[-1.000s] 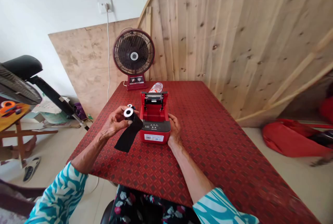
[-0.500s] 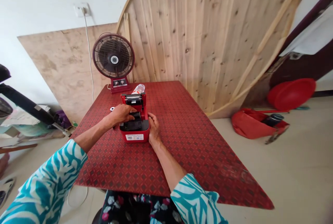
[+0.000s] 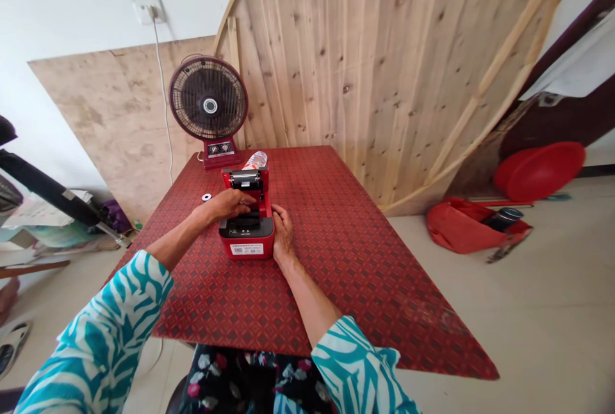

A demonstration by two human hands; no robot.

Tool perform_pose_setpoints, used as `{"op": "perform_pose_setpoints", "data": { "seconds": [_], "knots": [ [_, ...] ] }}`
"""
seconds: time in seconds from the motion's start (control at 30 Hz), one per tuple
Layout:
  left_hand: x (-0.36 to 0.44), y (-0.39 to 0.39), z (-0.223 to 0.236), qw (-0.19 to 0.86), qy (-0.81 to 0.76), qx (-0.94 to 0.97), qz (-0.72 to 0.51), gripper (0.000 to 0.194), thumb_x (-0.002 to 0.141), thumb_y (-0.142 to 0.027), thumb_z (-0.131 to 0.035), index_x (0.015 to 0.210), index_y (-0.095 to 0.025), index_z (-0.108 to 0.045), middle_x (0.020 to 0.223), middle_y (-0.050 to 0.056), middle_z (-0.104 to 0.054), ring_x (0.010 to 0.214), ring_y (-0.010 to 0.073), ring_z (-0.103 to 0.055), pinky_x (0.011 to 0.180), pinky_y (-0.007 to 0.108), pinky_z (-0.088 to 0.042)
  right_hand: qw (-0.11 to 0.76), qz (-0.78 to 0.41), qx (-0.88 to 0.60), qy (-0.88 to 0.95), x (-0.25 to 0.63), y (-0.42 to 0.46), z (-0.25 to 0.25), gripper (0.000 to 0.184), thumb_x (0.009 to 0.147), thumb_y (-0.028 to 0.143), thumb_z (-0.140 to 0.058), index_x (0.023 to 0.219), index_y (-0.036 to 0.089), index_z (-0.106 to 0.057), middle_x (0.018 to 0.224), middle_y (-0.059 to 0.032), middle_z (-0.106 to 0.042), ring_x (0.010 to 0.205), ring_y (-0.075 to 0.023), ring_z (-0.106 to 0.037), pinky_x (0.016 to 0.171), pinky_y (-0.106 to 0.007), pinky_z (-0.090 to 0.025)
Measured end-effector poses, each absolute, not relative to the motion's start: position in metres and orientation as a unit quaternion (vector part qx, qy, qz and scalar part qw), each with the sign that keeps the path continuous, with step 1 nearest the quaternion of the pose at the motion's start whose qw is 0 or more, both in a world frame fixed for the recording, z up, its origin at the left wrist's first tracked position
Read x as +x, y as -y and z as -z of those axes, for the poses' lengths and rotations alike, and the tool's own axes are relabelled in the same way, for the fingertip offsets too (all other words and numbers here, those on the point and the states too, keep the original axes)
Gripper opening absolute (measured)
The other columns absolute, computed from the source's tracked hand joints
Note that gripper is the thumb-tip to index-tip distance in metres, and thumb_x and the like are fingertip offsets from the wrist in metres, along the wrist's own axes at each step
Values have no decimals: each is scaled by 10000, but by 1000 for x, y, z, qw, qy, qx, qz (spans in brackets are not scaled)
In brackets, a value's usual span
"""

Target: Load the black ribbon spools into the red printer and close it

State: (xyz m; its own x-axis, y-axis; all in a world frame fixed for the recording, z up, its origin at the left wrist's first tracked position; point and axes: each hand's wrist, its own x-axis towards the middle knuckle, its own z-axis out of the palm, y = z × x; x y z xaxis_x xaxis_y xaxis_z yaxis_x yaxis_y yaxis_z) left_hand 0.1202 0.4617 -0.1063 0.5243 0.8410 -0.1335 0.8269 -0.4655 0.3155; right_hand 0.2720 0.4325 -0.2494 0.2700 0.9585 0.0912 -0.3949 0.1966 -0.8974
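A small red label printer (image 3: pixel 246 234) stands open on the red patterned table (image 3: pixel 336 254), its lid (image 3: pixel 244 179) tilted up at the back. My left hand (image 3: pixel 225 204) reaches into the open bay, fingers curled down over a black roll inside; the roll is mostly hidden under them. My right hand (image 3: pixel 283 231) rests against the printer's right side, fingers pressed on the casing. A small white-and-black spool (image 3: pixel 206 197) lies on the table left of the printer.
A red desk fan (image 3: pixel 209 106) stands at the table's far edge, with a plastic bottle (image 3: pixel 254 160) lying behind the printer. Round wooden boards lean on the wall. A red bag (image 3: pixel 468 225) and red basin (image 3: pixel 538 170) lie on the floor at right.
A second ago my left hand held the black roll with its loose strip up beside the printer. It has since moved into the printer's bay. The camera view swung to the right.
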Motion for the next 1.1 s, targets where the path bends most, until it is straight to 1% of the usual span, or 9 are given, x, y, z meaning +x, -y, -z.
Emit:
{"op": "perform_pose_setpoints", "data": {
  "seconds": [0.1,0.2,0.37,0.5,0.6,0.8,0.9,1.0,1.1],
  "knots": [
    [104,-440,114,179,-512,818,-190,315,910,-307,-526,1139,-226,-727,1160,49,-725,1058,197,-674,940,286,-497,684,-499,-400,351,272,-433,250,399,766,490,-598,1032,205,-684,1087,-48,-691,1043,-211,-601,880,-336,-487],
    [94,-416,133,164,-542,738,-368,371,936,-444,-510,1141,-216,-718,1089,54,-734,987,180,-677,900,280,-520,677,-508,-409,342,272,-435,249,434,748,512,-613,1039,196,-675,1065,-57,-697,1019,-220,-611,875,-352,-493],
    [95,-395,167,165,-535,640,-527,383,934,-455,-523,1109,-170,-710,1009,77,-723,909,165,-664,817,262,-515,666,-452,-421,419,294,-425,220,477,785,537,-599,1122,202,-633,1168,-83,-669,1094,-235,-607,980,-413,-463],
    [97,-395,179,134,-501,652,-553,328,934,-418,-541,1044,-176,-732,939,66,-712,862,157,-650,809,266,-502,544,-314,-331,704,321,-402,186,416,865,434,-619,1244,262,-610,1302,-71,-590,1247,-229,-526,1084,-426,-388],
    [95,-397,183,133,-494,671,-537,327,941,-425,-530,1030,-190,-740,913,63,-712,834,156,-646,813,275,-501,492,-187,-343,778,325,-392,177,363,870,366,-637,1218,265,-628,1254,-65,-613,1183,-237,-548,1030,-436,-395],
    [94,-397,182,129,-504,681,-516,337,942,-438,-527,1039,-197,-741,941,73,-718,856,169,-647,833,292,-496,509,-98,-353,779,307,-397,181,120,919,261,-577,990,210,-659,1000,-39,-691,949,-195,-629,898,-388,-427],
    [93,-396,181,143,-509,674,-516,346,936,-449,-530,1039,-195,-742,940,72,-716,860,170,-649,816,284,-494,515,-82,-341,782,304,-398,179,96,936,228,-561,899,200,-644,914,-23,-687,867,-170,-627,858,-361,-424],
    [92,-401,177,164,-519,643,-538,377,929,-471,-530,1066,-186,-734,960,72,-712,865,170,-645,808,279,-498,514,-63,-332,788,305,-394,177,85,940,202,-571,888,198,-638,912,-11,-682,869,-160,-624,865,-354,-401],
    [91,-414,164,181,-527,609,-564,418,918,-492,-537,1142,-183,-707,1065,80,-704,975,190,-641,894,299,-496,509,-43,-325,796,308,-388,175,66,936,188,-592,903,207,-646,927,-3,-675,896,-154,-620,894,-356,-370]
  ]
}}
